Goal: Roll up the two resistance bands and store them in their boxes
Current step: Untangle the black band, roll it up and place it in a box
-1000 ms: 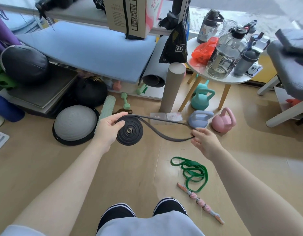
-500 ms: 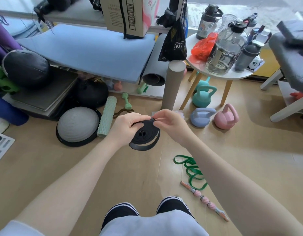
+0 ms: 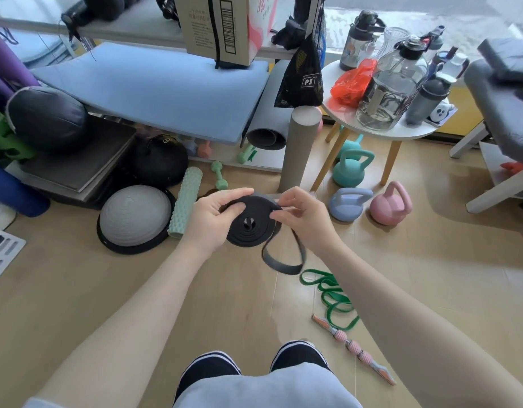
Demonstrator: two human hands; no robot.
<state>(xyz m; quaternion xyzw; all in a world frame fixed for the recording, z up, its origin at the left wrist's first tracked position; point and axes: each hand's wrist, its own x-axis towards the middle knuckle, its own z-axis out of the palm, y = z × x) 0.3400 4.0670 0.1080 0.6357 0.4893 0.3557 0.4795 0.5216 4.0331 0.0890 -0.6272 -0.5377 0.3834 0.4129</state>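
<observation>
While the left hand [image 3: 213,222] grips the coiled black band [image 3: 250,226] from nine o'clock, the right hand [image 3: 301,216] pinches the coil's rim at three o'clock; a loose loop of the band hangs at five o'clock below the coil. A green band [image 3: 332,298] lies unrolled on the wood floor [image 3: 107,304], at five o'clock from the hands, touching a pink massage stick [image 3: 354,348]. Bare floor lies open between the arms and toward eight o'clock. Three kettlebells stand at two o'clock: teal [image 3: 350,169], blue [image 3: 347,203], pink [image 3: 389,204]. On the round white table [image 3: 401,132], a large clear jug [image 3: 386,92] holds a little water among several bottles.
</observation>
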